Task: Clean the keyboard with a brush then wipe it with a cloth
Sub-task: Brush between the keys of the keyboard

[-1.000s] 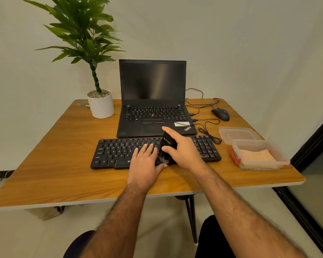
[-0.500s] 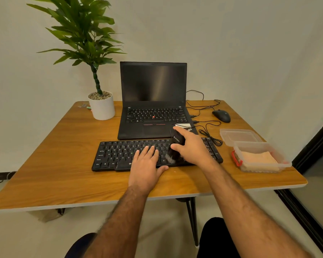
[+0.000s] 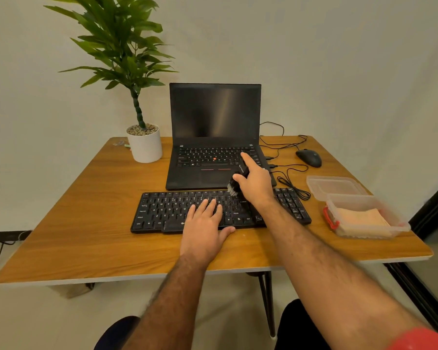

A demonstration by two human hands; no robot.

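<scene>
A black keyboard (image 3: 167, 210) lies across the middle of the wooden table (image 3: 86, 223). My left hand (image 3: 204, 228) rests flat on its lower middle keys, fingers straight. My right hand (image 3: 254, 183) grips a small black brush (image 3: 235, 181), index finger stretched along its top; the bristles sit at the keyboard's far edge, right of centre. A folded peach cloth (image 3: 359, 218) lies inside a clear plastic box (image 3: 400, 224) at the right.
An open black laptop (image 3: 214, 137) stands just behind the keyboard. A white potted plant (image 3: 146, 145) is at the back left, a black mouse (image 3: 309, 157) and loose cables (image 3: 291, 183) at the back right. The box's lid (image 3: 335, 185) lies behind the box.
My right hand has swept the brush from the keyboard's near middle up and to the right, to its far edge. My left hand has stayed in place on the keys.
</scene>
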